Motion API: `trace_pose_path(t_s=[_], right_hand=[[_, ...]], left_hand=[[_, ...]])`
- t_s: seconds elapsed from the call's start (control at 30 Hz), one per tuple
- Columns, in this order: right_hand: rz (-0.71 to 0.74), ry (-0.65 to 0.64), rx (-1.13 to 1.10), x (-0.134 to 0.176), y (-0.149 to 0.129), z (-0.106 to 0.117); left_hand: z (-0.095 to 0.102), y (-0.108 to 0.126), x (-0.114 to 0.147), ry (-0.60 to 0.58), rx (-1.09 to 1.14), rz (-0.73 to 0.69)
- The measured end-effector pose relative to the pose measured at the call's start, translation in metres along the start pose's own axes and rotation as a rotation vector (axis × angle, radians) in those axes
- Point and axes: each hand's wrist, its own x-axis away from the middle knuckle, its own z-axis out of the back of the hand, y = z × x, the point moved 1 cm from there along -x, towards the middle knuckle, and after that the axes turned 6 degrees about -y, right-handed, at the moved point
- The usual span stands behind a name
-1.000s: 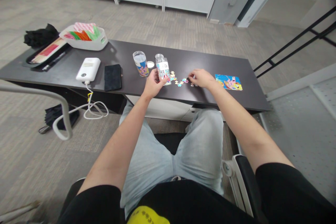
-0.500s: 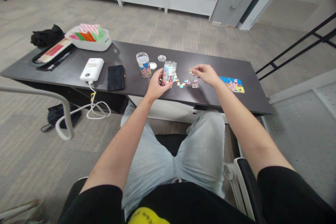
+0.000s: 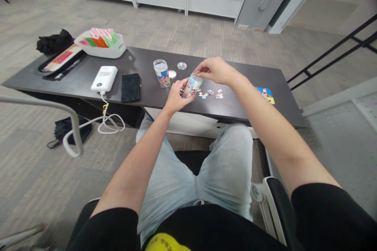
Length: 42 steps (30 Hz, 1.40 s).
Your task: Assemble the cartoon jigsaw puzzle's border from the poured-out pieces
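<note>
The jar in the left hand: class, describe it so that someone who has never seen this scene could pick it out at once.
Start with the long dark table. Near its middle, the left hand holds a clear cartoon-printed jar, with the right hand at its top. Unlike the other jar, standing untouched to its left, this one is held and tilted.

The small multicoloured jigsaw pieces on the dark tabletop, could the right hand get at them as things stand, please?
Probably yes: the right hand, at the mouth of the clear, cartoon-printed cylindrical jar, is close to the jigsaw pieces, and I see nothing lying on them.
</note>
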Motion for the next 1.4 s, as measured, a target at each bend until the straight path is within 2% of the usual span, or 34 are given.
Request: trace_pose_path(t_s=[0.17,0.27,0.33,0.4,0.47,0.57,0.6,0.73,0.87,1.03,1.2,1.4], right_hand=[[-0.019,0.009,-0.109,0.0,-0.004,-0.006],[-0.045,0.09,-0.115,0.01,-0.004,-0.005],[-0.07,0.17,-0.107,0.02,0.005,-0.004],[-0.115,0.197,-0.088,0.036,0.021,-0.004],[-0.208,0.142,-0.046,0.055,0.041,-0.007],[-0.354,-0.057,-0.019,0.087,0.068,-0.017],[-0.393,-0.083,-0.014,0.097,0.074,-0.02],[-0.462,-0.059,-0.061,0.118,0.083,-0.031],[-0.487,-0.019,-0.151,0.118,0.082,-0.033],[-0.487,-0.045,-0.29,0.114,0.083,-0.031],[-0.364,-0.094,-0.226,0.114,0.086,-0.032],[-0.43,-0.084,-0.28,0.115,0.09,-0.036]], left_hand=[[0.0,-0.002,0.0,-0.006,0.007,0.011],[-0.001,-0.003,-0.001,0.002,0.026,0.016],[-0.002,-0.004,-0.002,0.008,0.045,0.023],[-0.004,-0.006,-0.003,0.016,0.077,0.035],[-0.006,-0.009,-0.003,0.035,0.129,0.048],[-0.009,-0.012,-0.004,0.057,0.19,0.057],[-0.01,-0.013,-0.004,0.057,0.194,0.056],[-0.01,-0.014,-0.004,0.054,0.191,0.038],[-0.009,-0.014,-0.004,0.048,0.152,0.051],[-0.008,-0.013,-0.004,0.05,0.126,0.068],[-0.007,-0.01,-0.004,0.046,0.115,0.071],[-0.006,-0.009,-0.004,0.043,0.106,0.074]])
